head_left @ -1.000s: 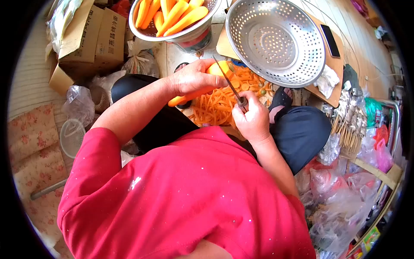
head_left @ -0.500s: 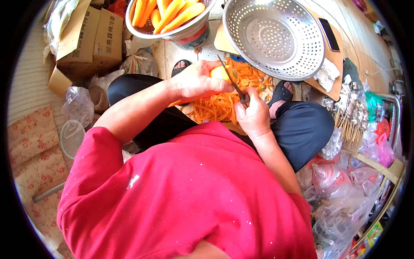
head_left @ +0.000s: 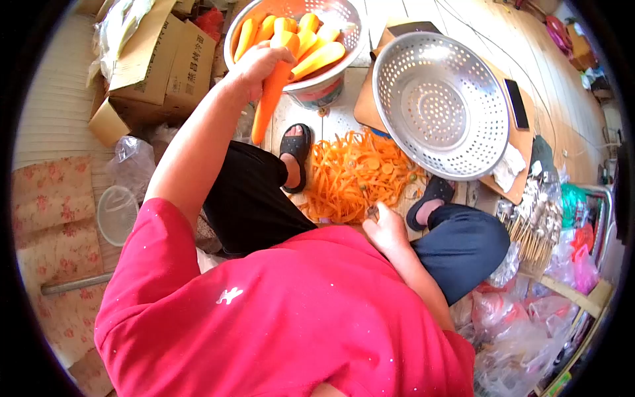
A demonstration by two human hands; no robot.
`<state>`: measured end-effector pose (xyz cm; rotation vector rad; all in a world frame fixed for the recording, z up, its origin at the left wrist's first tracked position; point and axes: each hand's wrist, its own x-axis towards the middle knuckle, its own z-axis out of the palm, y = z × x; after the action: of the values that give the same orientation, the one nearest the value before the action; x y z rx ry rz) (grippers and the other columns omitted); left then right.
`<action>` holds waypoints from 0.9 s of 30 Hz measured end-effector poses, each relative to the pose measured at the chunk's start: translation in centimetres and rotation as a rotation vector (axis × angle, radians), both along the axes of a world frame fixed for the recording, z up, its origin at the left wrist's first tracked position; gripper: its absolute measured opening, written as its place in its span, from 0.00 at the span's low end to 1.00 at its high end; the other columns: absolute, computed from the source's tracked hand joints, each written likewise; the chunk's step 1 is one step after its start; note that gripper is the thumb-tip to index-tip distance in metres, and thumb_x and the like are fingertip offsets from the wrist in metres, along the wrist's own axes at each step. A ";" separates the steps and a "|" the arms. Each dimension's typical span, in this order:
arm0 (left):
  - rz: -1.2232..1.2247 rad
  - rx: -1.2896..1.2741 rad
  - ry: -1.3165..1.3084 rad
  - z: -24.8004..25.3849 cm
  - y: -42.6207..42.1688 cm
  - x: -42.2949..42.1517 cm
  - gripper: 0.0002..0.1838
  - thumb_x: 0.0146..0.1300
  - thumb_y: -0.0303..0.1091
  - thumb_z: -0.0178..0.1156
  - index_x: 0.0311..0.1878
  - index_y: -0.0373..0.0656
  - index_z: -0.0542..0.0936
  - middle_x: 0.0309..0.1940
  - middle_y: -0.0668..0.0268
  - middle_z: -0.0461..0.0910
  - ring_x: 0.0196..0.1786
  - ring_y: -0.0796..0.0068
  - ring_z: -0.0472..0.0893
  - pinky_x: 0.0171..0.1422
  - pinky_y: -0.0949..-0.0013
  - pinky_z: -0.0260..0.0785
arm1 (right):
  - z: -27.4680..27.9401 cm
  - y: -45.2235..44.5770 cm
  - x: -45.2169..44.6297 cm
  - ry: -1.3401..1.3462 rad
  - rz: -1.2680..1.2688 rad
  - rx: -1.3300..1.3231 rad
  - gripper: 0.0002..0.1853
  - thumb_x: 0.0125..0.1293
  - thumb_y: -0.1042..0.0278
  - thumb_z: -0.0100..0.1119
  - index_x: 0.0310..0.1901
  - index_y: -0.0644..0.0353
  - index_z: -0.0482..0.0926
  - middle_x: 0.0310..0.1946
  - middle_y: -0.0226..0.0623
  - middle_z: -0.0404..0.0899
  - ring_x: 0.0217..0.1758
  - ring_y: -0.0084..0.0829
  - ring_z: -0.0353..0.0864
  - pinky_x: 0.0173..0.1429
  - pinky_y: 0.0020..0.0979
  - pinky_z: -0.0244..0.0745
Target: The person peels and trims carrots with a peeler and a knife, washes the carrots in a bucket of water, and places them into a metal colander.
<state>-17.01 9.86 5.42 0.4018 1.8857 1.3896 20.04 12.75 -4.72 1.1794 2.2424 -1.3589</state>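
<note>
A long carrot (head_left: 269,104) is in my left hand (head_left: 258,66), which wraps round its upper part at the near rim of a colander (head_left: 358,41) that holds several peeled carrots (head_left: 319,61). The carrot's narrow end points down toward me. My right hand (head_left: 385,229) is closed round the knife (head_left: 372,213), of which only a small part shows; its blade is hard to make out. Beyond that hand a heap of orange peelings (head_left: 357,173) lies on the floor between my feet.
A second metal colander (head_left: 440,106) rests on a wooden board (head_left: 368,102) with a phone (head_left: 516,104) and a white cloth (head_left: 508,169). Cardboard boxes (head_left: 165,63) stand at the left. Skewers (head_left: 529,238) and plastic bags (head_left: 516,317) lie at the right.
My left hand has moved up and away with the carrot, from beside the knife to the carrot colander. My right hand has lowered toward my body, and the view has shifted.
</note>
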 end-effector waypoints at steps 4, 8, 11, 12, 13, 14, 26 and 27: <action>0.096 -0.185 0.304 -4.0 2.1 -8.7 0.20 0.55 0.29 0.63 0.51 0.36 0.74 0.37 0.56 0.79 0.37 0.62 0.81 0.45 0.61 0.76 | -0.6 0.5 -0.7 0.010 0.070 -0.001 0.24 0.53 0.61 0.56 0.53 0.58 0.74 0.36 0.58 0.80 0.43 0.57 0.79 0.48 0.48 0.74; 0.148 -0.574 0.985 -5.0 4.1 -10.6 0.28 0.55 0.30 0.62 0.61 0.41 0.71 0.44 0.54 0.79 0.49 0.54 0.80 0.57 0.57 0.72 | -1.2 0.7 -0.9 0.009 0.064 -0.024 0.23 0.53 0.61 0.57 0.52 0.58 0.75 0.35 0.58 0.80 0.42 0.57 0.80 0.46 0.48 0.75; 0.188 -0.727 1.369 -8.3 5.4 -12.1 0.28 0.57 0.32 0.60 0.63 0.47 0.70 0.50 0.52 0.77 0.57 0.53 0.75 0.65 0.57 0.66 | -1.1 1.2 -1.2 0.053 0.048 -0.076 0.22 0.54 0.61 0.58 0.50 0.60 0.74 0.32 0.58 0.80 0.40 0.57 0.80 0.44 0.49 0.74; 0.133 -0.658 1.328 -7.2 6.0 -10.5 0.25 0.59 0.33 0.58 0.61 0.49 0.72 0.52 0.52 0.75 0.60 0.54 0.72 0.65 0.59 0.65 | -1.1 1.3 -1.3 0.078 0.049 -0.090 0.21 0.54 0.61 0.59 0.50 0.60 0.74 0.32 0.57 0.80 0.40 0.57 0.80 0.44 0.49 0.74; 0.021 -0.450 1.411 -7.5 6.6 -10.5 0.22 0.59 0.37 0.58 0.59 0.49 0.74 0.51 0.51 0.77 0.57 0.53 0.75 0.63 0.59 0.67 | -1.2 1.4 -1.4 0.104 0.050 -0.104 0.21 0.55 0.62 0.59 0.50 0.60 0.74 0.32 0.57 0.80 0.39 0.56 0.80 0.44 0.49 0.73; -0.140 -0.446 1.234 -7.9 7.4 -10.4 0.22 0.59 0.39 0.59 0.57 0.49 0.75 0.50 0.50 0.78 0.55 0.53 0.77 0.61 0.58 0.69 | -1.3 1.6 -1.5 0.081 0.064 -0.092 0.21 0.55 0.62 0.59 0.51 0.59 0.74 0.33 0.56 0.80 0.40 0.56 0.80 0.44 0.49 0.74; -0.594 -0.801 1.308 -13.0 13.1 -3.9 0.21 0.61 0.39 0.55 0.54 0.37 0.72 0.52 0.50 0.78 0.53 0.53 0.79 0.56 0.57 0.72 | -0.5 2.2 -1.8 0.082 0.085 -0.085 0.21 0.58 0.62 0.59 0.52 0.61 0.73 0.33 0.55 0.80 0.41 0.55 0.80 0.45 0.49 0.74; -0.554 -0.751 1.304 -13.0 12.9 -3.9 0.23 0.60 0.40 0.56 0.54 0.35 0.71 0.50 0.49 0.78 0.53 0.53 0.79 0.56 0.57 0.72 | -0.2 2.2 -1.9 0.089 0.063 -0.083 0.21 0.57 0.63 0.59 0.51 0.62 0.73 0.33 0.55 0.80 0.40 0.56 0.80 0.45 0.49 0.74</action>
<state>-20.87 22.74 -7.55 1.5019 2.7153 -0.1704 18.16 14.90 -4.94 1.0311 2.2388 -1.4922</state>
